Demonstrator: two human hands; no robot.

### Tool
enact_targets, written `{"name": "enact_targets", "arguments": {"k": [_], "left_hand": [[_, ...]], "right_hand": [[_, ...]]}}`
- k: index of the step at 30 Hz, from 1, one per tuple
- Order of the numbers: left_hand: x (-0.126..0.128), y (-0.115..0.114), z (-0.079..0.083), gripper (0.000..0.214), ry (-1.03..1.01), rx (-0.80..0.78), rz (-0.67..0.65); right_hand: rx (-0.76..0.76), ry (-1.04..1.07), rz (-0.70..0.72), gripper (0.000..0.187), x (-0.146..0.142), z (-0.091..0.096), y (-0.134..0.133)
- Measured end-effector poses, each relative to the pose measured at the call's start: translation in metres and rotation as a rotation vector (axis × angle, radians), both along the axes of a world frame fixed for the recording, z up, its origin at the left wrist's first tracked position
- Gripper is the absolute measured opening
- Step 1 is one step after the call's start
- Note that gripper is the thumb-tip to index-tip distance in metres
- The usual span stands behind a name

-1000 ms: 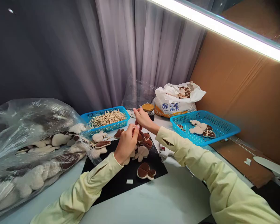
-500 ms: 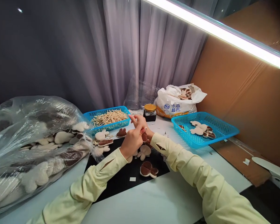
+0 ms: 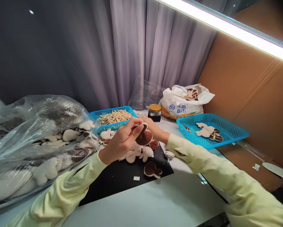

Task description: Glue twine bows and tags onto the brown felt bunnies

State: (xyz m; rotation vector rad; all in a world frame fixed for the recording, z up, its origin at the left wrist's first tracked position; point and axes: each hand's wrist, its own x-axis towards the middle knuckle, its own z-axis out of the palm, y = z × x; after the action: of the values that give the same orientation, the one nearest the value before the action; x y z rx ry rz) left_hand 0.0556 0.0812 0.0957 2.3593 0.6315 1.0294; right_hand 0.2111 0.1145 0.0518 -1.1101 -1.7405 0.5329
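Note:
My left hand [image 3: 121,140] is raised above the black mat [image 3: 122,178] and pinches a brown and cream mushroom-shaped piece [image 3: 143,136] by its edge. My right hand [image 3: 155,129] is right behind that piece, fingers curled against it; what those fingers hold is hidden. More mushroom pieces [image 3: 141,153] lie in a heap on the mat below both hands, and one brown piece [image 3: 152,169] lies apart nearer me. A small white square [image 3: 136,178] lies on the mat.
A big clear bag of mushroom pieces [image 3: 37,148] fills the left. A blue basket of pale sticks [image 3: 114,117] stands at the back, a small jar with a yellow lid [image 3: 155,112] beside it, then a white shopping bag [image 3: 183,105] and a blue basket [image 3: 233,134] with a few pieces. Cardboard wall at right.
My left hand has lifted a mushroom piece off the mat. My right hand drew back from near the jar and closed in against the piece. The camera has shifted slightly left.

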Motion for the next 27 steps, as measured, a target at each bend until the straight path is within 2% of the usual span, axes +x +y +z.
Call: {"name": "enact_targets", "arguments": {"k": [1, 5, 8, 11, 13, 15, 17, 20, 22, 27], "left_hand": [[-0.011, -0.002, -0.004, 0.017, 0.014, -0.022, 0.012], [-0.029, -0.012, -0.023, 0.018, 0.097, -0.087, 0.043], [-0.027, -0.018, -0.030, 0.016, 0.161, -0.029, 0.016], [-0.028, -0.020, -0.029, 0.016, 0.217, 0.052, -0.049], [-0.033, -0.022, -0.024, 0.020, 0.234, 0.050, -0.024], [-0.038, -0.024, -0.018, 0.031, 0.235, -0.047, 0.020], [-0.040, -0.028, -0.014, 0.032, 0.248, -0.227, -0.026], [-0.036, -0.035, -0.012, 0.036, 0.255, -0.488, -0.147], [-0.029, -0.040, -0.013, 0.038, 0.225, -0.562, -0.155], [-0.019, -0.047, -0.018, 0.036, 0.150, -0.683, -0.160]], "right_hand": [[-0.025, -0.016, 0.050, 0.026, 0.006, 0.004, -0.009], [-0.065, -0.059, 0.229, 0.056, 0.018, 0.000, -0.059], [0.034, -0.079, 0.219, 0.029, 0.008, -0.014, -0.090], [0.219, -0.103, 0.069, 0.014, -0.004, -0.027, -0.103], [0.377, -0.134, -0.053, 0.006, -0.005, -0.032, -0.104], [0.514, -0.170, -0.137, 0.008, -0.002, -0.035, -0.103], [0.640, -0.234, -0.172, 0.012, 0.004, -0.035, -0.104], [0.847, -0.439, -0.154, 0.013, 0.007, -0.031, -0.107], [0.956, -0.572, -0.126, 0.011, 0.007, -0.028, -0.110], [1.000, -0.621, -0.134, 0.014, 0.003, -0.022, -0.118]]}}
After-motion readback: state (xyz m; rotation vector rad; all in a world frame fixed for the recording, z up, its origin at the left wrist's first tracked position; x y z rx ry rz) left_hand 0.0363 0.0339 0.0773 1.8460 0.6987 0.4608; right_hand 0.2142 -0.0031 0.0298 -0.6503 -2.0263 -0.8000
